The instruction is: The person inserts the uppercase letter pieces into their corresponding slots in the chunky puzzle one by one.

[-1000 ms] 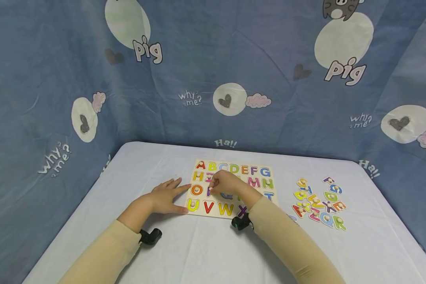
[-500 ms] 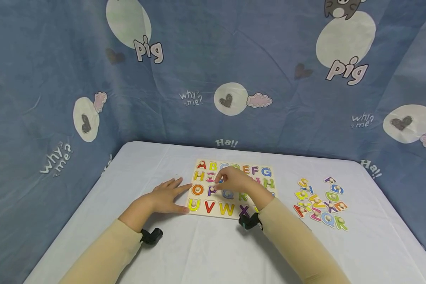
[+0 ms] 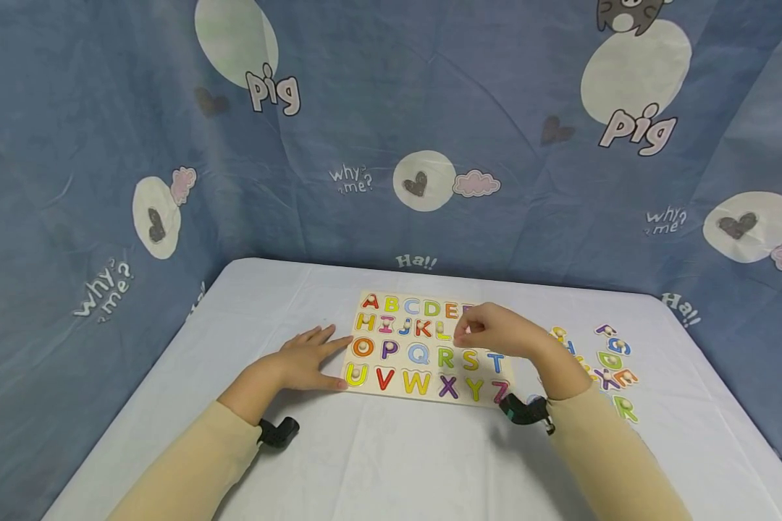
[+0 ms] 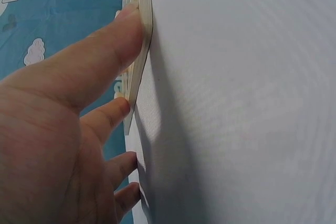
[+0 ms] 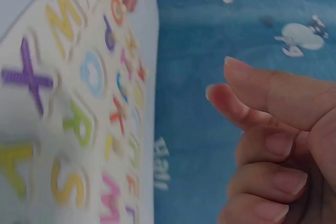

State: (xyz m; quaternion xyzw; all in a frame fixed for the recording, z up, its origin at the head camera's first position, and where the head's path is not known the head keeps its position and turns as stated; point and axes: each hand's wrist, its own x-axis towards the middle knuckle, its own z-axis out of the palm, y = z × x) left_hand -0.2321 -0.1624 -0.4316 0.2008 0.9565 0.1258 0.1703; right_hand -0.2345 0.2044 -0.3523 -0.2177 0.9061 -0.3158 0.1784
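A wooden alphabet puzzle board (image 3: 400,365) lies on the table with coloured letters in rows. Its purple P piece (image 3: 389,349) sits in its recess, near the orange O piece (image 3: 363,347). My left hand (image 3: 303,365) lies spread at the board's left side; in the left wrist view its thumb (image 4: 113,40) presses the board's edge. Over the right part of the board hovers my right hand (image 3: 495,331), covering a few letters. The right wrist view shows its thumb and index finger slightly apart, other fingers loosely curled, nothing between them.
Loose knobbed letter pieces lie in a group right of the board, among them a green R (image 3: 624,407) and a blue G (image 3: 618,346). My right forearm hides part of them. A blue printed curtain (image 3: 339,224) hangs behind the white table (image 3: 391,463).
My right hand has let go of the purple P piece, now seated in the board, and has moved right toward the loose letters. My left hand has stayed in place.
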